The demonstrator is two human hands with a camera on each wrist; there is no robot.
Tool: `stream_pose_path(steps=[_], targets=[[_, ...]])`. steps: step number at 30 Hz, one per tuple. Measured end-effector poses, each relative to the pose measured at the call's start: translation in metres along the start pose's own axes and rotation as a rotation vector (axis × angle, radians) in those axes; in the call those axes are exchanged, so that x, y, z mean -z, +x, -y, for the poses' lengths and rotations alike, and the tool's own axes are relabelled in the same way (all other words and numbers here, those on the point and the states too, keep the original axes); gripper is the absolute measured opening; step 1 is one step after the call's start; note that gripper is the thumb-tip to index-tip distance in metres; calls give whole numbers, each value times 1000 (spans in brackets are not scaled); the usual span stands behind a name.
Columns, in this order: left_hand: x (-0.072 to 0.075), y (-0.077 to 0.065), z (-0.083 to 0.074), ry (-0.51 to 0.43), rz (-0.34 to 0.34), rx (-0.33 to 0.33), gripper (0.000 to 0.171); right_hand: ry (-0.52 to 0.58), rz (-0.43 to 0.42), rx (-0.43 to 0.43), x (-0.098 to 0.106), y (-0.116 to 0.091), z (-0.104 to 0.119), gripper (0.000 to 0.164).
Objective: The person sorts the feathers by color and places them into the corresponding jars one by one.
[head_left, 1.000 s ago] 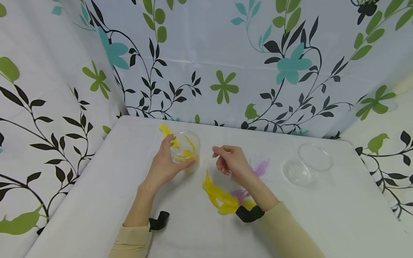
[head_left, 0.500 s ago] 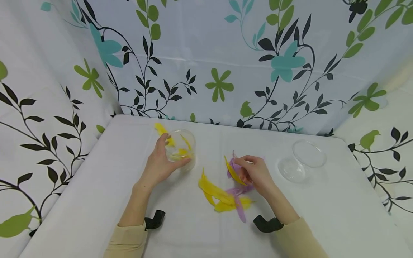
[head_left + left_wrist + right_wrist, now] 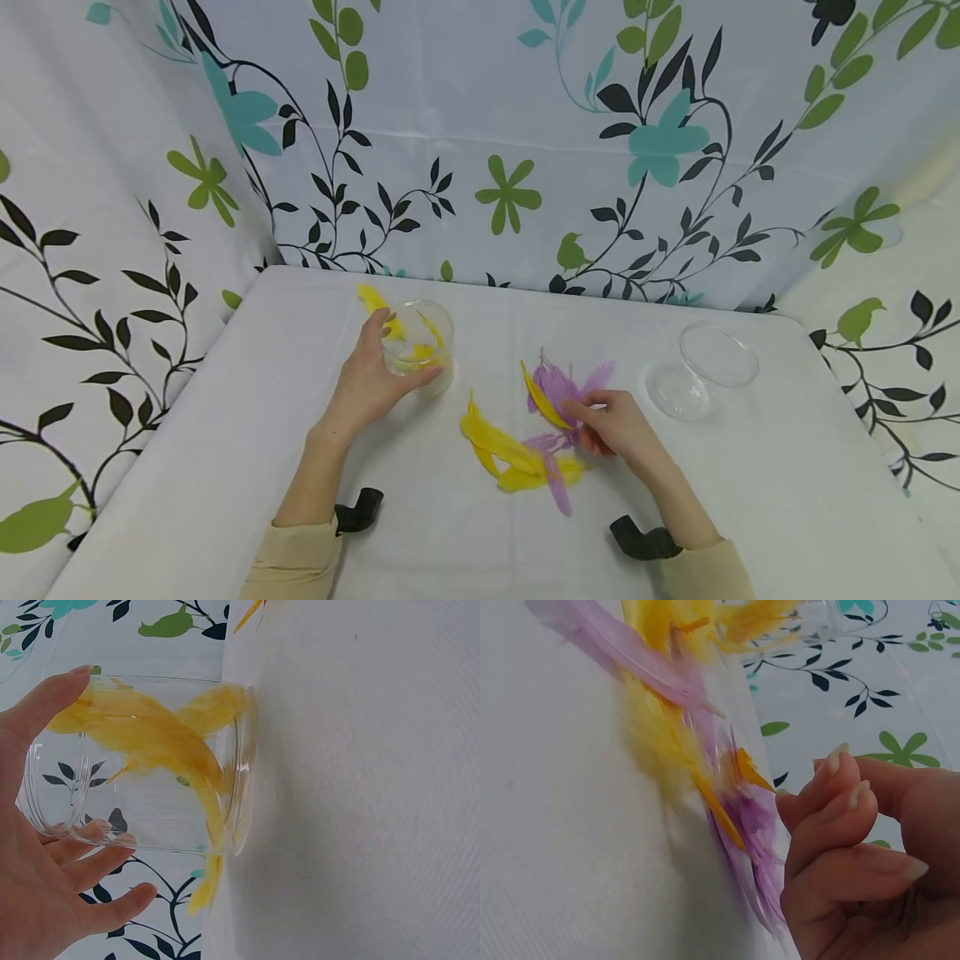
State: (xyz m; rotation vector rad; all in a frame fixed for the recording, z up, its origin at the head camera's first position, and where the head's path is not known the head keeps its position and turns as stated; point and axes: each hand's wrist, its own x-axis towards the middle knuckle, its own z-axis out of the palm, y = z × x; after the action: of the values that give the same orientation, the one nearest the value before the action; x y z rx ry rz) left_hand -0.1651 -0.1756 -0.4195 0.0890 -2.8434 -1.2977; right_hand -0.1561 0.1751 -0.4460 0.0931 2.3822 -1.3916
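Yellow, one stray feather (image 3: 369,297) lies at ten o'clock from the clear jar (image 3: 446,357), which my left hand (image 3: 370,375) grips round its wall, likely to keep it from tipping. Toward the jar's five o'clock lie loose yellow feathers (image 3: 504,450); at their one o'clock, purple feathers (image 3: 557,383). My right hand (image 3: 621,427) curls its fingertips at a slim yellow feather (image 3: 540,396); whether it pinches it I cannot tell. Another jar (image 3: 678,395) stands at that hand's two o'clock. My left wrist view shows fingers (image 3: 105,864) fanned opposite the thumb (image 3: 52,699), mostly hidden from my head view
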Motion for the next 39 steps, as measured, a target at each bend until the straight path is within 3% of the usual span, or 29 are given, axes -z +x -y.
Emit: stream_pose_path(steps=[6, 13, 30, 39], targets=[[2, -1, 1, 2, 1, -5, 114, -143, 76, 10, 1, 0, -5, 48], [4, -1, 1, 2, -5, -12, 115, -89, 197, 48, -4, 1, -8, 40], [4, -2, 0, 6, -2, -5, 114, 24, 125, 92, -3, 1, -3, 33], [1, 1, 0, 5, 0, -4, 115, 115, 134, 177, 11, -5, 33, 42]])
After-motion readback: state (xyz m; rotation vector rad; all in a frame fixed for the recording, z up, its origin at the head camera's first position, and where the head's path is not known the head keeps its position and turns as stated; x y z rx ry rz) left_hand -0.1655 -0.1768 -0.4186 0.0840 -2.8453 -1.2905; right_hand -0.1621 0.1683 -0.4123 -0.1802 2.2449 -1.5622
